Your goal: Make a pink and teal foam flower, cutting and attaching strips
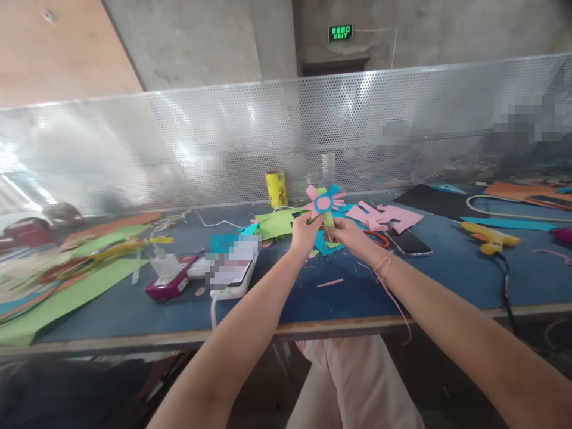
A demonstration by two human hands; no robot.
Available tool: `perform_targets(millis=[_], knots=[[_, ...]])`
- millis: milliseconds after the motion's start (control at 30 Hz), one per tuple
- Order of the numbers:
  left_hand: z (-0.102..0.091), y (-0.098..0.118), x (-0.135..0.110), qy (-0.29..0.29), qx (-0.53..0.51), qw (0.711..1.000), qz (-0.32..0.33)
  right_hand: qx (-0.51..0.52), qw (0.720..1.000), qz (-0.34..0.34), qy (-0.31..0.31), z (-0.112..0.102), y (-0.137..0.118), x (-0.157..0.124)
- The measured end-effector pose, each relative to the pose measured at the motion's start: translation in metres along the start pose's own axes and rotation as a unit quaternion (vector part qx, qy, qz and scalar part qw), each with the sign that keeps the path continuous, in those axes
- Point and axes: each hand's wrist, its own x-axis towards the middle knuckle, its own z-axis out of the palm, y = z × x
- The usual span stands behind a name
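Note:
A paper flower (323,204) with pink and blue petals, a blue ring round a pink centre and a green stem is held up over the table. My left hand (307,231) is closed on its lower left side, thumb and fingers pinching near the stem. On the right of the green stem, my right hand (346,233) pinches it between closed fingers. Behind and right of the hands lie cut pink paper (404,217) and orange-handled scissors (379,239), partly covered. Green paper (274,224) lies to the left of the flower.
A phone (409,243) and a yellow glue gun (490,236) with a black cord lie right. Left are a purple tissue pack (167,287), a white power strip (232,290) and green sheets (84,292). A yellow tape roll (276,189) stands before the perforated metal screen (223,143).

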Motion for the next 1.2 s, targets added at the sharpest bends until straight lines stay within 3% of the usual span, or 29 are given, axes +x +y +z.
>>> perform_targets(millis=[367,667,833,1200], knots=[[0.0000,-0.0014,0.0018,0.008,-0.062,0.998,-0.019,0.015,0.999,-0.027,0.028,-0.0020,0.0011,0.0024],[-0.0017,0.0017,-0.0001,0.014,-0.018,1.000,-0.020,0.009,0.999,-0.022,0.036,-0.0045,-0.0014,-0.0002],[-0.0010,0.0034,-0.0023,-0.017,-0.002,1.000,-0.006,0.080,0.995,-0.007,0.061,-0.0045,0.0018,0.0036],[0.0031,0.0053,-0.0053,-0.066,-0.068,0.995,-0.030,0.055,0.993,-0.051,0.091,-0.0068,0.0047,0.0048]])
